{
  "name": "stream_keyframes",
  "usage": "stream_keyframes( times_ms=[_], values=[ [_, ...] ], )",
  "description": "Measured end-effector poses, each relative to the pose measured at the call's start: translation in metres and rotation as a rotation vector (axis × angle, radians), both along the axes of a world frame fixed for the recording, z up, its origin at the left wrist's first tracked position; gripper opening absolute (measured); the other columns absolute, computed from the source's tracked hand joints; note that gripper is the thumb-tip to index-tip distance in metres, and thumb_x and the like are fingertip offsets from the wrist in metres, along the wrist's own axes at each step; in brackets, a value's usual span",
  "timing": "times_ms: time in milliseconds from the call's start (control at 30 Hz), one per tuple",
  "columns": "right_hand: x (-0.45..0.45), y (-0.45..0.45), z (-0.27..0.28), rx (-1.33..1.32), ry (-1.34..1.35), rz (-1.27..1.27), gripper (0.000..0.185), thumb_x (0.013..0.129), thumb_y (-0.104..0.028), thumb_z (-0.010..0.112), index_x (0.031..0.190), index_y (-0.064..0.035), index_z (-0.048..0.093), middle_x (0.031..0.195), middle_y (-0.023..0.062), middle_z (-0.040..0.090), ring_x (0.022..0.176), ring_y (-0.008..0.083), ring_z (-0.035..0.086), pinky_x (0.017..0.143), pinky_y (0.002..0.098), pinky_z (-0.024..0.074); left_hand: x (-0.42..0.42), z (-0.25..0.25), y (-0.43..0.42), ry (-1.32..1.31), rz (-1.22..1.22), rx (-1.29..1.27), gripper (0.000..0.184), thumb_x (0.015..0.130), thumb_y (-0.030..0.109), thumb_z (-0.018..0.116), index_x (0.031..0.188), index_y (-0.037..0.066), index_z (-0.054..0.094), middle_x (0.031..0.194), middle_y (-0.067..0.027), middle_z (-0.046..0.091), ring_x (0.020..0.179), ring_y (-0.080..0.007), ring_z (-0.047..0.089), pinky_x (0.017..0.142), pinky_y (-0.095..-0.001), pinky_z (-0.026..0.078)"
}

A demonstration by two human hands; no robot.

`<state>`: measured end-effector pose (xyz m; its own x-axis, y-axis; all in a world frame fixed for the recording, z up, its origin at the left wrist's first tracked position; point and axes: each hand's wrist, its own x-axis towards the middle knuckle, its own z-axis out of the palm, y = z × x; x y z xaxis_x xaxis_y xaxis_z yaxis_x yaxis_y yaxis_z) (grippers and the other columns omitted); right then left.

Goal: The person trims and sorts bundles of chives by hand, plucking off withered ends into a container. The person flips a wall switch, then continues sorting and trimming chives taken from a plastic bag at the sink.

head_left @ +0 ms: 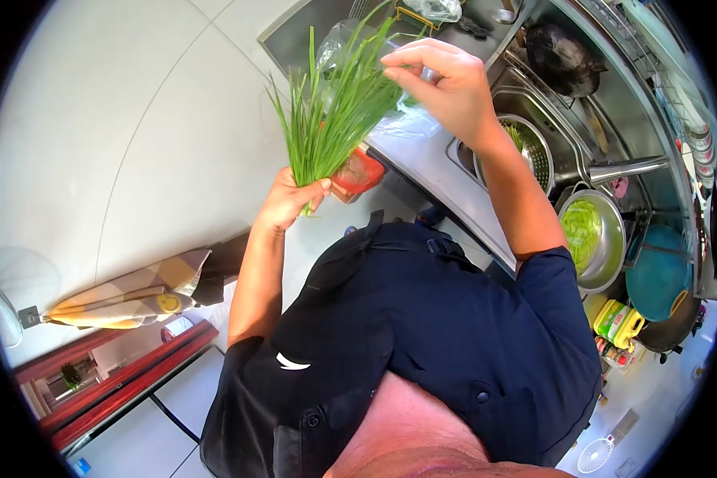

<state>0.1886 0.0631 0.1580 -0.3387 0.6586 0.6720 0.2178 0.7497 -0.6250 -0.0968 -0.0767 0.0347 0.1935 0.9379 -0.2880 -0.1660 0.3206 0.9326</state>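
My left hand (283, 201) is closed around the lower ends of a bunch of garlic chives (327, 127), whose long green blades fan upward and to the right. My right hand (448, 80) is raised beside the upper blades, thumb and fingers pinched together. Whether a blade sits between those fingertips is too fine to make out. Behind the chives, clear plastic bags (410, 119) lie on the counter. Below the bunch is a red-rimmed container (360, 171), partly covered by the blades.
To the right, a metal colander (540, 155) with green pieces stands in the sink (562, 103). Nearby is a steel bowl (611, 239) of sliced green vegetable (581, 231). A dark wok (562, 60), a teal lid-like disc (660, 271) and a yellow oil bottle (618, 323) are farther right.
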Motion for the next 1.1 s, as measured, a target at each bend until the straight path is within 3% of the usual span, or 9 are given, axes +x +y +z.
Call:
stream_keyframes(
  times_ms=[133,367,467,533,567,633,767,833,1100],
  values=[
    [-0.003,-0.001,0.006,0.16,-0.064,-0.001,0.015,0.081,-0.002,0.081,0.095,-0.0048,0.077,0.093,0.0068,0.075,0.073,0.0124,0.064,0.063,0.0249,0.0492,-0.001,-0.003,-0.001,0.032,-0.021,0.021,0.004,0.092,0.001,0.071,0.096,0.002,0.071,0.076,-0.0035,0.066,0.054,-0.0075,0.052,0.047,-0.0246,0.04],
    [-0.004,0.0,0.052,0.497,-0.247,0.007,0.017,0.077,-0.008,0.08,0.094,-0.0091,0.078,0.094,0.0044,0.075,0.08,0.0229,0.067,0.074,0.0331,0.0532,0.005,0.007,-0.003,0.074,-0.044,0.027,0.006,0.092,0.003,0.07,0.096,-0.002,0.07,0.08,-0.0082,0.067,0.056,-0.009,0.055,0.049,-0.0248,0.043],
    [-0.008,0.001,0.073,0.499,-0.495,0.067,0.014,0.09,-0.014,0.073,0.1,-0.0078,0.08,0.097,0.0064,0.077,0.089,0.0169,0.071,0.073,0.0313,0.0559,0.008,0.01,-0.004,0.07,-0.04,0.008,0.005,0.091,-0.002,0.068,0.096,-0.003,0.07,0.082,-0.0095,0.067,0.057,-0.0088,0.055,0.05,-0.0244,0.043],
    [-0.014,0.011,0.073,0.452,-0.797,0.084,0.016,0.098,-0.018,0.067,0.103,-0.0091,0.08,0.108,0.003,0.077,0.112,0.0153,0.064,0.098,0.0341,0.0495,0.009,0.008,-0.003,0.142,-0.062,-0.009,0.007,0.09,-0.005,0.066,0.095,-0.002,0.069,0.083,-0.0095,0.068,0.057,-0.0086,0.055,0.05,-0.0241,0.042],
    [-0.015,0.015,0.064,0.451,-0.799,0.084,0.016,0.098,-0.018,0.067,0.103,-0.0091,0.08,0.108,0.003,0.077,0.112,0.0153,0.064,0.098,0.0341,0.0495,0.009,0.009,-0.003,0.14,-0.062,-0.01,0.007,0.09,-0.005,0.066,0.095,-0.002,0.069,0.083,-0.0095,0.068,0.057,-0.0086,0.055,0.05,-0.0241,0.042],
    [-0.018,0.022,0.037,0.626,-0.664,0.044,0.012,0.083,-0.023,0.075,0.091,-0.015,0.078,0.088,-0.0053,0.073,0.092,0.0189,0.066,0.086,0.0346,0.0519,0.012,0.012,-0.003,0.118,-0.09,0.007,0.006,0.09,-0.005,0.068,0.095,-0.001,0.07,0.082,-0.0086,0.068,0.057,-0.0083,0.054,0.049,-0.0243,0.042],
    [-0.024,0.023,0.029,0.546,-0.749,0.135,0.013,0.085,-0.026,0.072,0.09,-0.0148,0.077,0.089,-0.0045,0.072,0.096,0.0189,0.065,0.093,0.0358,0.0488,0.013,0.013,-0.003,0.122,-0.093,0.018,0.004,0.091,-0.002,0.069,0.095,0.0,0.071,0.08,-0.0075,0.067,0.056,-0.0081,0.054,0.049,-0.0246,0.041],
    [-0.026,0.022,0.026,0.531,-0.668,0.205,0.015,0.083,-0.019,0.076,0.095,-0.0105,0.077,0.091,0.0035,0.073,0.092,0.023,0.066,0.088,0.0383,0.0506,0.013,0.012,-0.003,0.138,-0.094,0.033,0.003,0.092,0.001,0.071,0.095,0.001,0.071,0.08,-0.0065,0.066,0.055,-0.0078,0.053,0.048,-0.0247,0.04],
    [-0.025,0.028,0.018,0.38,-0.599,0.166,0.015,0.085,-0.021,0.074,0.097,-0.0126,0.078,0.086,0.0066,0.07,0.089,0.0274,0.067,0.084,0.0399,0.0538,0.012,0.015,-0.004,0.171,-0.089,0.03,0.004,0.092,0.002,0.071,0.095,0.003,0.071,0.078,-0.0044,0.066,0.055,-0.007,0.051,0.047,-0.0245,0.039]
  ],
)
